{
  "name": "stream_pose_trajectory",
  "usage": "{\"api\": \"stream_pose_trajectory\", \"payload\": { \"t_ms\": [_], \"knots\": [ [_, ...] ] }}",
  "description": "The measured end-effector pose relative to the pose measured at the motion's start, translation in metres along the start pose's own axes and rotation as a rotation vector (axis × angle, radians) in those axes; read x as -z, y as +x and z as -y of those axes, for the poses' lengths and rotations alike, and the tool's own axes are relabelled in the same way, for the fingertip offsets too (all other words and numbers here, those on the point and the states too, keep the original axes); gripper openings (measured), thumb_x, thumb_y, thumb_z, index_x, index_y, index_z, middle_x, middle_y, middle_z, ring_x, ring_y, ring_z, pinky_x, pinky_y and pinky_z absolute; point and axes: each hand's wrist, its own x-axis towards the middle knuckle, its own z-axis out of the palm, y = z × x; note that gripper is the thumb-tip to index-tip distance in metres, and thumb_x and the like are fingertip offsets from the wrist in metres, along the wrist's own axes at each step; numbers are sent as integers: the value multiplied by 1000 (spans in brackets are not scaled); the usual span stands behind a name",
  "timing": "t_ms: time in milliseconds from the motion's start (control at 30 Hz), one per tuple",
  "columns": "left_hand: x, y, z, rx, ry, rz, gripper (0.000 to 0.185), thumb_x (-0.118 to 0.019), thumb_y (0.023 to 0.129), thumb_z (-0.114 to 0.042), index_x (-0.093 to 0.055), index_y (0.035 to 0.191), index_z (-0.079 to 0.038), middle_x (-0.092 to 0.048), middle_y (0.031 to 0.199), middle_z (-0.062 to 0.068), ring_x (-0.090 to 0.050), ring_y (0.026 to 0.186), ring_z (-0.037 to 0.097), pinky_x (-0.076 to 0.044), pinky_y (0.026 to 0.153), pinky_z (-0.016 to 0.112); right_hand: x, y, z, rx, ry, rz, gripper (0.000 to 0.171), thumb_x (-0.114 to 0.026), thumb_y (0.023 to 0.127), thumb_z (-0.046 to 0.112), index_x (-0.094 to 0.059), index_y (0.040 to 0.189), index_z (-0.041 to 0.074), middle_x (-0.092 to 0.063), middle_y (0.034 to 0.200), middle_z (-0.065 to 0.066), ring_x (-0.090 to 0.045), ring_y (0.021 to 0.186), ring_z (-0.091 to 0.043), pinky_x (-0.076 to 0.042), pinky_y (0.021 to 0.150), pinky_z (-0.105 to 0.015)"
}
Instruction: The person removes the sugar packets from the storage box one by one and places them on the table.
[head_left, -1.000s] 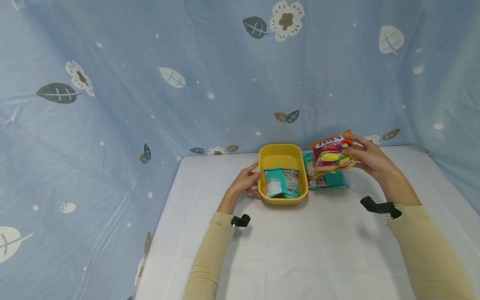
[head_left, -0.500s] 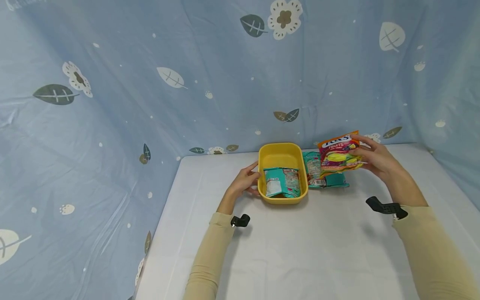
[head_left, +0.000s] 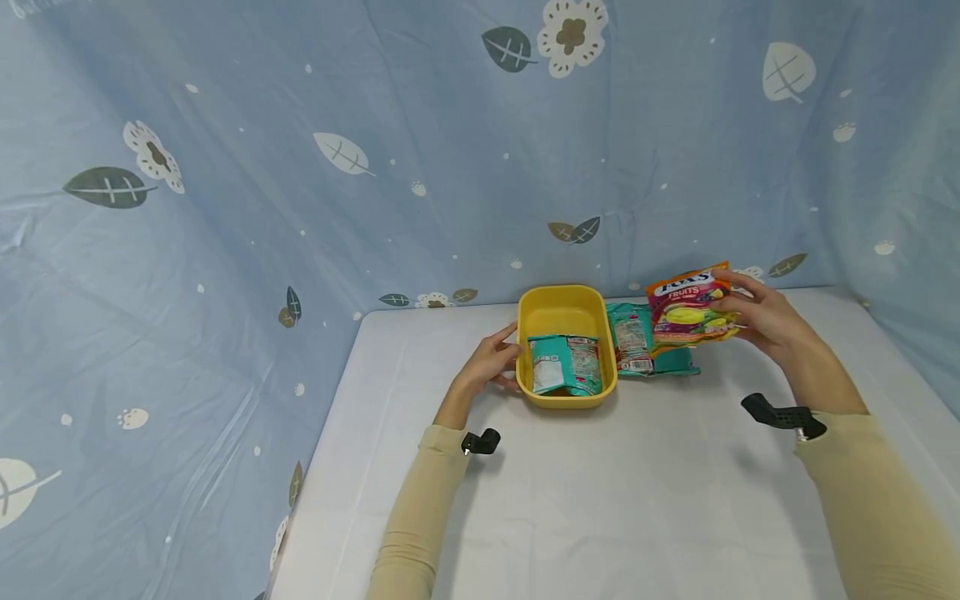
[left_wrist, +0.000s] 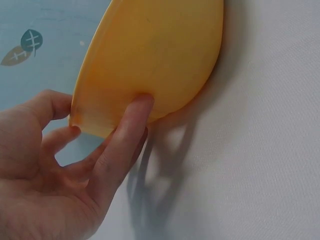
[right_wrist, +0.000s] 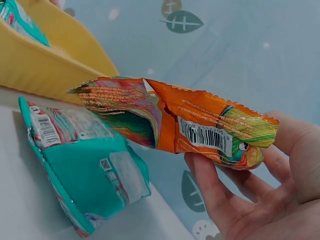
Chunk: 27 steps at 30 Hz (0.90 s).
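Note:
At its left side, my left hand [head_left: 483, 367] holds a yellow plastic container [head_left: 567, 403]. In the left wrist view, fingertips [left_wrist: 70, 106] lie at the rim and a longer finger presses the outer wall. My right hand [head_left: 757, 321] grips an orange and purple Fox's Fruits candy bag [head_left: 688, 308] by its right side, with its front facing up. The right wrist view shows the bag's barcoded underside, fingers beneath it. Teal packets [head_left: 675, 361] lie right of the container, partly hidden by the candy bag. Inside the container rests another teal packet [head_left: 551, 367].
A white cloth [head_left: 600, 500] covers the table. Behind and to the left hangs a blue curtain [head_left: 420, 125] with leaf and flower prints, meeting the table's back edge close behind the container.
My right hand has shifted to the right with the candy bag, away from the container, uncovering more of the teal packets. The left hand and the container stay in place.

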Motion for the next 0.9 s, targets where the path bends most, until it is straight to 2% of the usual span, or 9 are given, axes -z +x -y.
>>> {"api": "stream_pose_trajectory", "payload": {
  "t_ms": [200, 333, 400, 500, 667, 767, 900],
  "knots": [
    [1, 1, 0, 8, -13, 22, 62, -55, 99, -22, -30, 154, -35, -56, 133, 19, -68, 107, 35, -63, 73, 52, 4, 0, -3, -5, -6, -3, 74, -68, 90, 41, -27, 152, 45, -39, 117, 20, -42, 110, -16, -55, 78, -10],
    [2, 2, -1, 14, -20, 34, 63, -53, 99, -20, -27, 155, -32, -54, 135, 21, -67, 109, 38, -61, 77, 57, 6, 1, -5, -9, -1, -6, 74, -68, 90, 42, -27, 152, 47, -39, 134, 7, -43, 109, -15, -55, 77, -10],
    [2, 1, -2, 15, -18, 32, 63, -53, 100, -20, -27, 155, -32, -54, 135, 21, -67, 109, 37, -61, 77, 56, 8, 2, -6, -14, 7, -8, 73, -68, 90, 41, -28, 151, 47, -32, 146, -1, -43, 108, -14, -55, 77, -10],
    [1, 1, -2, 16, -12, 22, 62, -54, 99, -22, -29, 154, -35, -56, 134, 18, -68, 107, 35, -63, 74, 52, 10, 3, -7, -21, 9, -12, 73, -68, 90, 41, -28, 151, 47, -22, 155, -6, -43, 108, -13, -54, 77, -9],
    [1, 0, -1, 6, -4, 5, 61, -55, 98, -24, -32, 153, -38, -58, 131, 16, -71, 102, 29, -65, 68, 45, 13, 2, -8, -32, -1, -21, 73, -67, 90, 42, -27, 151, 48, -29, 149, -1, -45, 105, -12, -55, 77, -9],
    [0, 0, 0, -5, 0, -2, 61, -55, 97, -24, -33, 152, -37, -59, 130, 16, -71, 100, 28, -65, 66, 44, 15, 1, -9, -34, -9, -26, 73, -68, 90, 42, -27, 151, 48, -36, 136, 7, -47, 103, -11, -55, 76, -10],
    [0, 1, 1, -5, -4, 1, 61, -55, 98, -24, -33, 152, -37, -59, 129, 16, -72, 99, 27, -65, 65, 44, 16, 1, -11, -32, -14, -33, 73, -67, 91, 41, -27, 152, 47, -38, 126, 14, -48, 102, -10, -55, 76, -10]
  ]
}}
